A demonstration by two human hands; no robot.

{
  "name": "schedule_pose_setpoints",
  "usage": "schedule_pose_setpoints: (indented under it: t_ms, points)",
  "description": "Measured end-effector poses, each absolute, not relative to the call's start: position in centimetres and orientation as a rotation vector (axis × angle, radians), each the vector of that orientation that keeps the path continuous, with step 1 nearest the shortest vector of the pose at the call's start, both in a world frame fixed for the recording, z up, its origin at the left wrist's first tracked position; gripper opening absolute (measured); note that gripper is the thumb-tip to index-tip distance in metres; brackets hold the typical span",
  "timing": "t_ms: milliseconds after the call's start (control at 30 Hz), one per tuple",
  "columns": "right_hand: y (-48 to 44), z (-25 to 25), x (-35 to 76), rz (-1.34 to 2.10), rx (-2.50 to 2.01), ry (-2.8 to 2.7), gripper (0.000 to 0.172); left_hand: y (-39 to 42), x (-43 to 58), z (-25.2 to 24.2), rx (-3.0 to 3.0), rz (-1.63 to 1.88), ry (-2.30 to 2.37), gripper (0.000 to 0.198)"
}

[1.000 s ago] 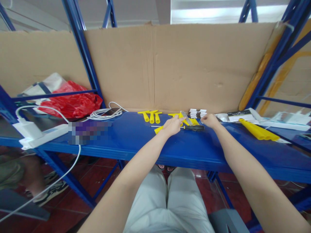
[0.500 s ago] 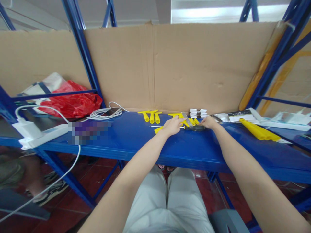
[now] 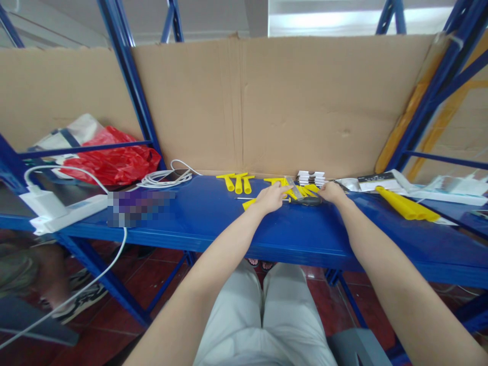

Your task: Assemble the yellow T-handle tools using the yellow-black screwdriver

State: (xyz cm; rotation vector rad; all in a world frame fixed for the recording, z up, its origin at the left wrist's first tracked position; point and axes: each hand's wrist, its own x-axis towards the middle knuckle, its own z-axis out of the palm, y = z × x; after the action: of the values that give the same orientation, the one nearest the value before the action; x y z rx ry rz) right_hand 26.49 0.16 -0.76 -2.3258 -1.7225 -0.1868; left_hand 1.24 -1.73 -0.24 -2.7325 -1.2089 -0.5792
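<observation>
My left hand [image 3: 271,197] at a cluster of yellow plastic pieces [image 3: 311,188] on the blue worktop [image 3: 206,213], my right hand [image 3: 331,192] at their right end, the two hands apart, either grip impossible to tell remotely, black-handled screwdriver [image 3: 308,201] lying just in front.

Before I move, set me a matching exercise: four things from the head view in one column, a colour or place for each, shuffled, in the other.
1. Screwdriver handle
2. Coiled cable
3. Plastic bag
4. Right hand

A. Red
B. By the right end of the small yellow pieces
C. White
D. Mostly black

Pairs: 1-D; 2-C; 3-A; 4-B.
</observation>
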Motion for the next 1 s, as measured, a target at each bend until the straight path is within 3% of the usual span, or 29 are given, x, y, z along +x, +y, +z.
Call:
schedule_pose_setpoints:
  t_ms: [300, 467, 700, 833, 1000]
  points:
    - [-0.6, 0.8, 26.6, -0.162, -1.835, -1.162, 0.028, -1.3, 1.3, -0.5, -2.748, -0.617, -1.192, 0.047]
    - [-0.6, 1.4, 25.4, 0.291, -1.603, -0.874, 0.038, -1.3, 1.3, -0.6, -2.753, -0.623, -1.197, 0.047]
    - [-1.1, 2.0, 23.9, 0.811, -1.422, -0.941, 0.006, -1.5, 1.3, -0.5, -2.749, -0.611, -1.194, 0.047]
    - [-2.3, 3.0, 22.8, 1.035, -1.299, -1.090, 0.012, -1.5, 1.3, -0.4, -2.746, -0.606, -1.193, 0.047]
    - [-2.9, 3.5, 21.6, 1.022, -1.266, -1.125, 0.012, -1.2, 1.4, -0.6, -2.753, -0.642, -1.193, 0.048]
